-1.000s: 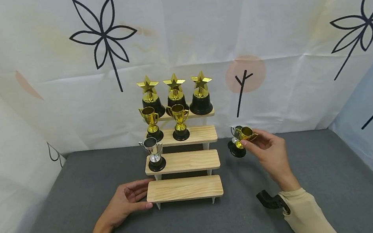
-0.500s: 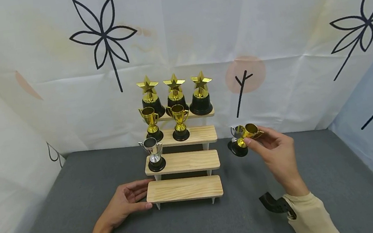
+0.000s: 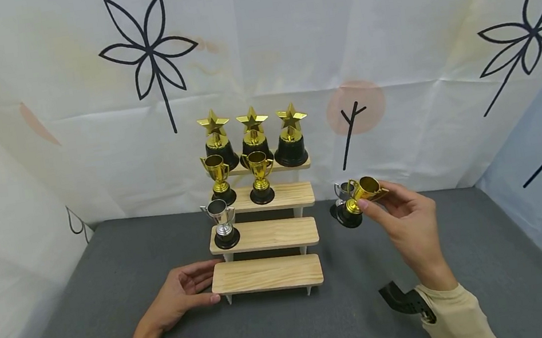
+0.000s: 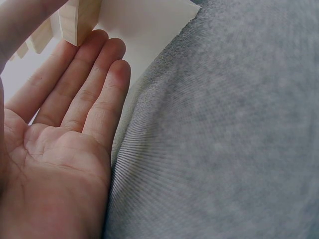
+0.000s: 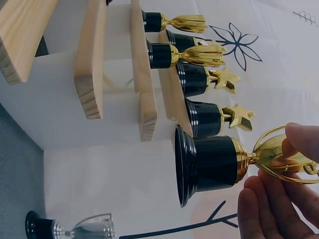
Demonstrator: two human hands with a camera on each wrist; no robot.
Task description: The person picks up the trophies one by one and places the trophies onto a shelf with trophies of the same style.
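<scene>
In the head view my right hand pinches a small gold trophy cup with a black base, tilted to the right. The right wrist view shows thumb and fingers around the bowl of this gold cup. Just behind it, on the table, a silver trophy cup is partly hidden. My left hand is at the left end of the bottom step of a wooden stepped stand. In the left wrist view its fingers are straight, tips right at the wooden step.
Three gold star trophies stand on the top step. Two gold cups occupy the step below, and another silver cup stands at the left of the third step. The grey tabletop meets a patterned white cloth backdrop.
My right hand has shifted to the right with the gold cup, which leans more to the right. The left hand keeps its place at the stand.
</scene>
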